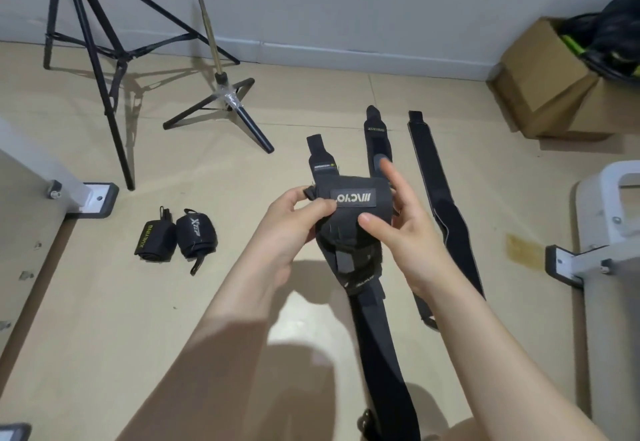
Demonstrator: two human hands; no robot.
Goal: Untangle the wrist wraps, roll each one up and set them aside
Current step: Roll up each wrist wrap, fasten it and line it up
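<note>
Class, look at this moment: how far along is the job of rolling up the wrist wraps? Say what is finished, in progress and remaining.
Done: two rolled wraps lie side by side on the floor at left. In hand: the left hand and right hand hold a partly rolled wrap, its tail hanging down. Left: at least three unrolled wraps, the one with the XUEYING label, the long strap at right, and another behind the roll.

You're in a bare indoor room used as a makeshift recording or storage space: beige tiled floor (104,302), plain grey wall (346,1), a black tripod (86,42) and a light stand (221,94) by the wall, an open cardboard box (547,77) in the corner, white metal frame legs (588,260) bolted at either side.
</note>
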